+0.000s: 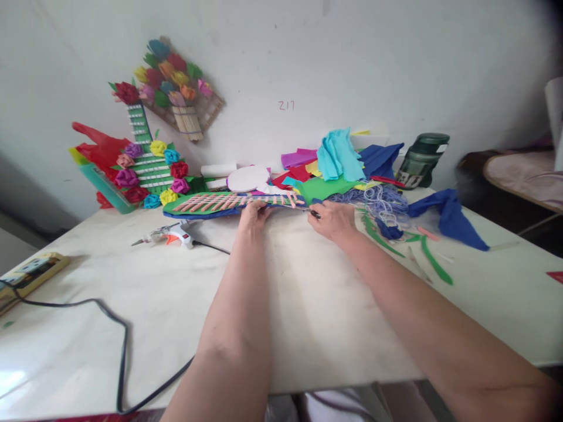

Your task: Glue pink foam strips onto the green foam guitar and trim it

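Note:
A long green craft board (211,203) with a blue edge lies across the table before me, with slanting pink strips and white strings along it. My left hand (255,214) is closed on its near edge, the thumb on top. At the board's right end, my right hand (332,218) is closed around a slim tool with a dark end (315,214). A thin light line runs from this tool toward my left hand; whether it is a blade or a string I cannot tell. Left of my left hand lies a glue gun (176,234).
Crepe paper (338,155) and purple yarn (382,202) are heaped behind my right hand, near a dark green bottle (424,161). Green scraps (435,261) lie to the right. A black cable (125,346) loops by a power strip (33,275). A flowered craft tower (152,170) leans on the wall.

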`<state>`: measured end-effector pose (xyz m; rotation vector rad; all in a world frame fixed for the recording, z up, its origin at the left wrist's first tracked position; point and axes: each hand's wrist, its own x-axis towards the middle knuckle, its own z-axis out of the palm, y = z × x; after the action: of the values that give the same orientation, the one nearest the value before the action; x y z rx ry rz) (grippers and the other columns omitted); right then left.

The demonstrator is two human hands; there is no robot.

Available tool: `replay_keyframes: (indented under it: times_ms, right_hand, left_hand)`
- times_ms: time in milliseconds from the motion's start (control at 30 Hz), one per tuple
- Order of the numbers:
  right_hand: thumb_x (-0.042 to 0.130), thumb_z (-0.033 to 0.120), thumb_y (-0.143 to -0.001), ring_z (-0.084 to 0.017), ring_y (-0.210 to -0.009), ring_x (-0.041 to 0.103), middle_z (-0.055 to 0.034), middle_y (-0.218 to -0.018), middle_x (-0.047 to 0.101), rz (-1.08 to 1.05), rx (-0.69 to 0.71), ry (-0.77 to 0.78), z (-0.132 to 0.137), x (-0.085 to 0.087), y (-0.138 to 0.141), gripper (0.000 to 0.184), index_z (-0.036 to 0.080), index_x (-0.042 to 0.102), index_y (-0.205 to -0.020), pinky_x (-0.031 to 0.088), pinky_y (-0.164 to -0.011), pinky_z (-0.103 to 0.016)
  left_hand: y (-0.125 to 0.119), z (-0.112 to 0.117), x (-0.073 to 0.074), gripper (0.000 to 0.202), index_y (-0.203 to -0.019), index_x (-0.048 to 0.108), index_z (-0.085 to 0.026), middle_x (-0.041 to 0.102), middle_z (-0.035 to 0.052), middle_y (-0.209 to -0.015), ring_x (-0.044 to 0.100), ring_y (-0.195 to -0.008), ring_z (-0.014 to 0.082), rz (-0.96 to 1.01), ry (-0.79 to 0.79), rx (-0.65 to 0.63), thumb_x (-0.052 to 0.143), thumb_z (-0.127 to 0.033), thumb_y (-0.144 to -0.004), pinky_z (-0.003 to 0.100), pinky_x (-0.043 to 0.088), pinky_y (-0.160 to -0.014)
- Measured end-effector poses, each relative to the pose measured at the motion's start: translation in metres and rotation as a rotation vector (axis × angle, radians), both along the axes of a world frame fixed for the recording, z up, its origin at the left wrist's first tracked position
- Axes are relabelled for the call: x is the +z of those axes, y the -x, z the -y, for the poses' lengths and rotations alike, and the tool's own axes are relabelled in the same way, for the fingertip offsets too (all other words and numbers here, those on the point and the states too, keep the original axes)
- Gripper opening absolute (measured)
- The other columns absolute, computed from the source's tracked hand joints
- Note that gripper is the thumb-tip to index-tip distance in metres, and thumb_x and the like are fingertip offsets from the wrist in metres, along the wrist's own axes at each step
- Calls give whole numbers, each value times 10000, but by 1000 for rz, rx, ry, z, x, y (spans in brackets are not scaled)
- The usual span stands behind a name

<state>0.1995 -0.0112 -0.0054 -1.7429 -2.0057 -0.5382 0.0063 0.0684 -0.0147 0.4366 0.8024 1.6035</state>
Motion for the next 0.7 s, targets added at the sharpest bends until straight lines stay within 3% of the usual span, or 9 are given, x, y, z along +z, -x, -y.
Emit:
replay_keyframes:
  times_ms: [333,533,700]
  right_hand:
    - [402,371,-852,-228,-782,611,-113,-856,688,7,-26,41,1,-1,6,384,196,725,-966,296,-595,-292]
    - [402,377,-849,-230,-783,610,-109,-871,690,-15,-46,35,3,2,5,398,203,716,-1018,292,-592,-292]
    - [395,373,-853,-234,-782,608,-130,-862,689,38,-36,44,4,5,7,394,181,723,-956,296,-609,-299]
  left_hand:
    - [0,-4,-3,270,-691,545,-145,569,3,-687,582,-692,135,11,9,16,483,89,-572,433,574,-789]
    - [0,-4,-4,231,-643,531,-136,569,10,-660,579,-657,126,4,2,-2,500,82,-573,373,582,-743]
    - [0,-4,-4,247,-665,524,-152,576,0,-667,586,-672,126,-1,-5,4,507,74,-565,350,582,-736]
